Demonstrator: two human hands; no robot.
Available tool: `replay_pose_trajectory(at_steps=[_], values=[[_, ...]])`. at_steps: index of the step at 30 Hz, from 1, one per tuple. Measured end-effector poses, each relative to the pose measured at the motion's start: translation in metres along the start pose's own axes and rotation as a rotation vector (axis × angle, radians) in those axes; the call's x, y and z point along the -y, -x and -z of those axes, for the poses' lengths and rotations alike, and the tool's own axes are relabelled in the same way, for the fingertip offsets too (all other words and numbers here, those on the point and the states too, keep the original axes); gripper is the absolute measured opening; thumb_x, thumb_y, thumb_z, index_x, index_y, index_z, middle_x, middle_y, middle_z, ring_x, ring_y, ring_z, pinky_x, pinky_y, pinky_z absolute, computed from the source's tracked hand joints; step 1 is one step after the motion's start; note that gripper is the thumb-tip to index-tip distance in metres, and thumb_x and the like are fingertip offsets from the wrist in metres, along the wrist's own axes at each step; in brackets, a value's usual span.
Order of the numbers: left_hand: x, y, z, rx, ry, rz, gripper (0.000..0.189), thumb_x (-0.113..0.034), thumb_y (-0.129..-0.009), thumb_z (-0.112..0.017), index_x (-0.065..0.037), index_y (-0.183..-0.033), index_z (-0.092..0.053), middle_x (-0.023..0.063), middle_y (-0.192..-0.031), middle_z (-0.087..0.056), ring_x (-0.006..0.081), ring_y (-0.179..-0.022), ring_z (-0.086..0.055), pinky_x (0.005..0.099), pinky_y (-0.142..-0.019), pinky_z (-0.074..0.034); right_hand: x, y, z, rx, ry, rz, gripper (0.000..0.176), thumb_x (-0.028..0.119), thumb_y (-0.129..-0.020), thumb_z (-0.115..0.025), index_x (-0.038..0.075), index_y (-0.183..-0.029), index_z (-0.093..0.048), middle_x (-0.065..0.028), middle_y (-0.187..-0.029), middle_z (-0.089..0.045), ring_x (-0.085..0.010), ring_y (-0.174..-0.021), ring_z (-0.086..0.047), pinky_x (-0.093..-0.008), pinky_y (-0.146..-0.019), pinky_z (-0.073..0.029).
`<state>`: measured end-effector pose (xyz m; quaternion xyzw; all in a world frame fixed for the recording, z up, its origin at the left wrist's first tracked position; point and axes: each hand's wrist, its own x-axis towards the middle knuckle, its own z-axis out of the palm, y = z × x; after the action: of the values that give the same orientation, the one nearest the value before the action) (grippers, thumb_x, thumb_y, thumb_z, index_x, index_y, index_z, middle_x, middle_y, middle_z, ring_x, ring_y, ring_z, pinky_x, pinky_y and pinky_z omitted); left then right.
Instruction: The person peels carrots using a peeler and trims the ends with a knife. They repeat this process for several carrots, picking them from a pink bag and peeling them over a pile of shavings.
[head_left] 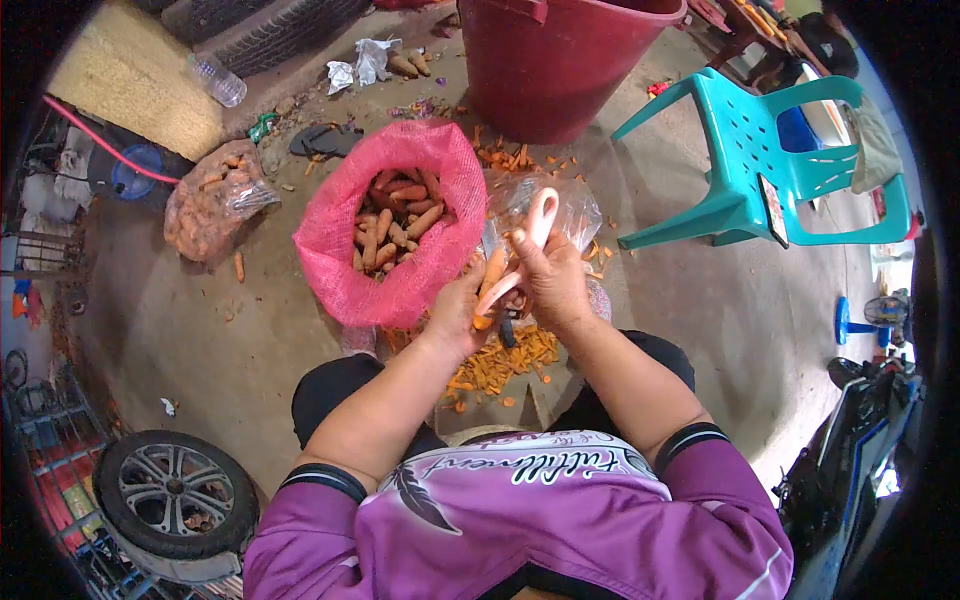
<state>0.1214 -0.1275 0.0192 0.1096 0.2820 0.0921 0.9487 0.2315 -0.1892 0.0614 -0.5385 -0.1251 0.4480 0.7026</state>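
My left hand [458,312] is closed around a carrot [493,270], which points up and away from me. In my right hand [558,285] is a pale pink peeler [543,215], its looped handle sticking up above my thumb. The peeler's head lies across the carrot, near its lower end. Orange peelings [505,365] are heaped on the floor below my hands. Just beyond them lies a clear plastic bag [580,205], its contents partly hidden by my right hand. To the left stands an open pink mesh sack [325,235] with many unpeeled carrots [385,225] inside.
A large red tub [560,75] stands ahead, with peelings around its base. A green plastic chair [740,150] is at the right, a phone-like object on it. At the left sit a filled clear bag [215,205] and a wheel [175,495]. A sandal [325,140] lies behind the sack.
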Motion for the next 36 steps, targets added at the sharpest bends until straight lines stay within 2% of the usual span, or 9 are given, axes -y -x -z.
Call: replay_pose_trajectory(at_steps=[6, 12, 16, 23, 26, 29, 31, 33, 36], values=[[0.009, 0.013, -0.027, -0.173, -0.21, -0.062, 0.03, -0.031, -0.086, -0.044, -0.004, -0.095, -0.054, 0.006, -0.079, -0.057, 0.0147, -0.068, -0.056, 0.026, -0.06, -0.047, -0.006, -0.011, -0.002, -0.21, 0.216, 0.021, 0.023, 0.021, -0.079, -0.058, 0.001, -0.078, -0.046, -0.0027, -0.057, -0.049, -0.0098, -0.042, -0.047, -0.0216, -0.036, -0.036], [0.011, 0.012, -0.001, -0.052, -0.23, -0.001, 0.032, -0.036, -0.085, -0.046, -0.006, -0.095, -0.051, 0.0037, -0.07, -0.052, 0.0122, -0.055, -0.051, 0.023, -0.047, -0.043, -0.002, -0.064, 0.05, -0.536, 0.128, 0.174, 0.028, 0.028, -0.08, -0.057, 0.002, -0.082, -0.047, -0.0016, -0.057, -0.046, -0.0108, -0.041, -0.044, -0.0239, -0.037, -0.036], [0.001, 0.012, -0.001, -0.132, -0.241, -0.047, 0.033, -0.038, -0.086, -0.044, -0.007, -0.095, -0.051, 0.0037, -0.071, -0.052, 0.0119, -0.056, -0.051, 0.0233, -0.046, -0.043, 0.002, -0.046, 0.03, -0.317, 0.04, 0.111, 0.029, 0.03, -0.082, -0.054, 0.002, -0.083, -0.047, -0.0033, -0.064, -0.049, -0.0126, -0.048, -0.048, -0.0243, -0.041, -0.039], [0.002, 0.016, -0.012, -0.172, -0.115, -0.022, 0.031, -0.037, -0.087, -0.042, -0.008, -0.093, -0.052, 0.0021, -0.073, -0.056, 0.0102, -0.052, -0.051, 0.0217, -0.043, -0.041, 0.003, 0.017, -0.02, -0.014, 0.1, -0.121, 0.026, 0.021, -0.077, -0.06, 0.002, -0.085, -0.044, -0.0029, -0.058, -0.048, -0.0103, -0.04, -0.046, -0.0215, -0.032, -0.037], [0.013, 0.003, 0.005, -0.199, -0.146, -0.093, 0.033, -0.039, -0.085, -0.044, -0.008, -0.093, -0.053, 0.0018, -0.07, -0.055, 0.0116, -0.057, -0.053, 0.0266, -0.05, -0.045, -0.013, 0.002, -0.008, -0.08, 0.081, -0.142, 0.025, 0.02, -0.077, -0.061, 0.002, -0.084, -0.045, -0.003, -0.058, -0.048, -0.0101, -0.039, -0.045, -0.0217, -0.033, -0.036], [0.018, 0.008, 0.004, -0.164, -0.314, -0.129, 0.027, -0.034, -0.086, -0.044, -0.009, -0.092, -0.05, 0.0007, -0.067, -0.052, 0.0089, -0.051, -0.05, 0.0206, -0.041, -0.04, -0.01, -0.023, 0.01, -0.258, 0.286, -0.037, 0.023, 0.019, -0.077, -0.06, 0.002, -0.081, -0.046, -0.004, -0.059, -0.049, -0.0105, -0.039, -0.045, -0.0215, -0.033, -0.036], [0.018, 0.01, 0.001, -0.125, -0.263, -0.069, 0.027, -0.033, -0.087, -0.043, -0.008, -0.095, -0.049, 0.0011, -0.067, -0.051, 0.0095, -0.051, -0.05, 0.0204, -0.041, -0.04, -0.02, -0.054, 0.039, -0.377, 0.2, 0.174, 0.023, 0.02, -0.078, -0.06, 0.002, -0.079, -0.047, -0.0047, -0.061, -0.051, -0.0108, -0.039, -0.045, -0.0219, -0.034, -0.036], [0.015, 0.011, -0.004, -0.084, -0.244, -0.065, 0.028, -0.033, -0.087, -0.042, -0.007, -0.096, -0.048, 0.0018, -0.067, -0.051, 0.01, -0.051, -0.05, 0.0207, -0.041, -0.04, -0.005, -0.059, 0.047, -0.495, 0.083, 0.15, 0.023, 0.022, -0.078, -0.059, 0.003, -0.079, -0.048, -0.0048, -0.063, -0.052, -0.011, -0.042, -0.047, -0.0218, -0.035, -0.037], [0.004, 0.013, -0.004, -0.163, -0.211, -0.042, 0.028, -0.032, -0.087, -0.041, -0.006, -0.097, -0.048, 0.0031, -0.067, -0.052, 0.0106, -0.052, -0.05, 0.0216, -0.043, -0.041, 0.005, -0.044, 0.032, -0.366, 0.101, 0.077, 0.022, 0.023, -0.079, -0.058, 0.003, -0.08, -0.047, -0.0031, -0.062, -0.05, -0.0104, -0.045, -0.048, -0.0215, -0.037, -0.038]])
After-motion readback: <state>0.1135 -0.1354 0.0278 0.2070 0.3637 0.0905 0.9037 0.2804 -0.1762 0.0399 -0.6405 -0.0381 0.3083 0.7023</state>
